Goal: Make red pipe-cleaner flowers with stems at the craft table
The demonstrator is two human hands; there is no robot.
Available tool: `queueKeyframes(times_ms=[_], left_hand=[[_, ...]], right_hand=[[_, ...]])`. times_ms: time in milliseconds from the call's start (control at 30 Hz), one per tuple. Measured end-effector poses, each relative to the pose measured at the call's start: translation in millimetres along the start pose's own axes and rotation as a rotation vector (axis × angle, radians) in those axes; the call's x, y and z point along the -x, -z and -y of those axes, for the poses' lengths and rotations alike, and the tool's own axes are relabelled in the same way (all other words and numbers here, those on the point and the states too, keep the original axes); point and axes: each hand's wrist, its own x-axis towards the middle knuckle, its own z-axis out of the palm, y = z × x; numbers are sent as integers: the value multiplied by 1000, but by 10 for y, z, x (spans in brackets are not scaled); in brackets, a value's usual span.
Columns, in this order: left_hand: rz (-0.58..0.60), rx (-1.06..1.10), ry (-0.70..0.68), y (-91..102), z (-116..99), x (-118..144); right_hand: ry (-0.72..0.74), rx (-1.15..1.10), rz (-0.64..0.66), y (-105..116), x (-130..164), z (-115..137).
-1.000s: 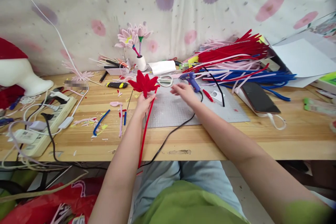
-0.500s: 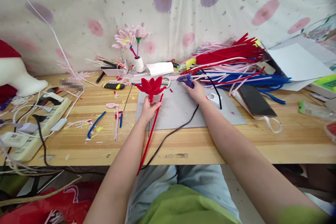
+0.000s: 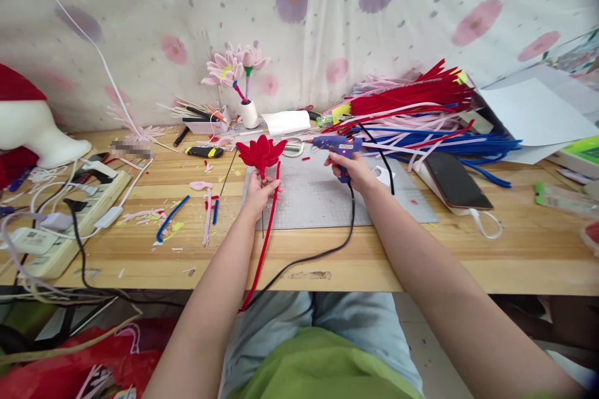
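Note:
Between the thumb and fingers of my left hand is a red pipe-cleaner flower, petals up, with a thin dark stem running down below the hand. A long red pipe cleaner also passes by the thumb and hangs past the table edge. My right hand is wrapped round the handle of a blue hot glue gun, held over the mat with its nozzle towards the flower, apart from it. A black cord trails from the handle.
Under both hands lies a grey cutting mat. Red, pink and blue pipe cleaners are heaped behind, near a phone. A yellow-black cutter, a white vase and a power strip stand or lie leftward.
My right hand has raised the glue gun off the mat area and turned it so its nozzle faces left. The flower has shifted slightly left and tilted.

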Motion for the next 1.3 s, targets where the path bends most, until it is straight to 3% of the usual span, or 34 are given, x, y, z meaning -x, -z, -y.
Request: queueKeyframes(times_ms=[133,433,1300], left_hand=[[-7,-5,-11,24,0,5],[-28,-16,14,17,1,-18],[-6,-29,10,9,-8,-26]], right_hand=[[-29,169,120,-163,82,22],[-64,330,44,-382,151,83],[-25,321,55,-412,143,41]])
